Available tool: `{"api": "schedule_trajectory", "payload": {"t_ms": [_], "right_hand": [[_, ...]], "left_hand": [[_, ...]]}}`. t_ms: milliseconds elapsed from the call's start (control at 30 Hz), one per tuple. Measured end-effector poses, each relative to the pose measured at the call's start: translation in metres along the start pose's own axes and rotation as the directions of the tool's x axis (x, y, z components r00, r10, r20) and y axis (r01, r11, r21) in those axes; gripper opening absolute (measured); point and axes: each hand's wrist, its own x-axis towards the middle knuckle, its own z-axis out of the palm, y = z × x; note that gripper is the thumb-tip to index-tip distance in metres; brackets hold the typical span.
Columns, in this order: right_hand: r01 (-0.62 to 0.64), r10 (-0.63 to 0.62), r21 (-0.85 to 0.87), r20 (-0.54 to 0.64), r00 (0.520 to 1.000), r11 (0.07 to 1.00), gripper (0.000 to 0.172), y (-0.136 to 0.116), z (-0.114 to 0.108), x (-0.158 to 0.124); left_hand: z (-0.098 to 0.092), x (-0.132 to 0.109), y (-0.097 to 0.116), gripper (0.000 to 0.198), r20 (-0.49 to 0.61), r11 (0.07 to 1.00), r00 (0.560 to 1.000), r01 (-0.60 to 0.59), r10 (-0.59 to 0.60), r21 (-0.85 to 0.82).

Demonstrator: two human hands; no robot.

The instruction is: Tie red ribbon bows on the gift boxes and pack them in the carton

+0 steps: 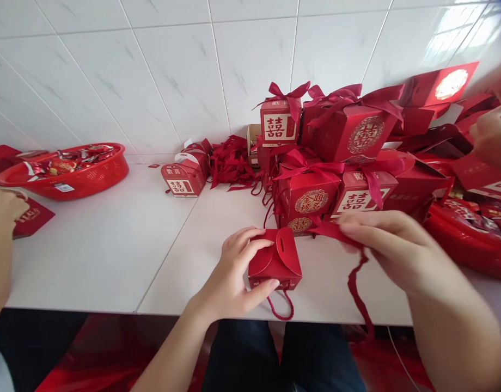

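- At the near edge of the table (111, 245), centre: box (293, 260) upright, curved flaps folded over its top.
- Left hand (238, 272): medium-wide grip on the box's left part, fingers on top, thumb at the near side; probably steadies it and keeps the flaps down.
- Right hand (381, 239): narrow pinch on ribbon (353, 286), apart from the box; presumably keeps the strip free of it. Tail hangs past the edge.
- Cord (289, 313) loops from the box to the edge.
- Room: stack (311, 185) just behind the box and basin (475, 247) at right seem to limit reach; widest stretch of tabletop lies leftward.
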Motion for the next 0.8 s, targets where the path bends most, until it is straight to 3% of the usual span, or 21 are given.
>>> {"api": "schedule_trajectory", "payload": {"t_ms": [100,200,800], "right_hand": [[-0.175,0.167,0.053,0.132,0.977,0.983,0.036,0.0,0.023,0.029],[-0.241,0.226,0.047,0.218,0.95,0.969,0.035,0.005,0.037,0.044],[-0.189,0.209,-0.092,0.328,0.921,0.978,0.031,0.006,0.046,0.044]], "left_hand": [[0.0,0.008,0.003,0.03,-0.018,0.998,0.998,0.053,-0.053,-0.015],[0.001,0.014,0.004,0.024,-0.041,0.994,0.994,0.099,-0.1,-0.038],[0.011,0.027,0.01,0.016,-0.076,0.984,0.988,0.121,-0.132,-0.131]]}}
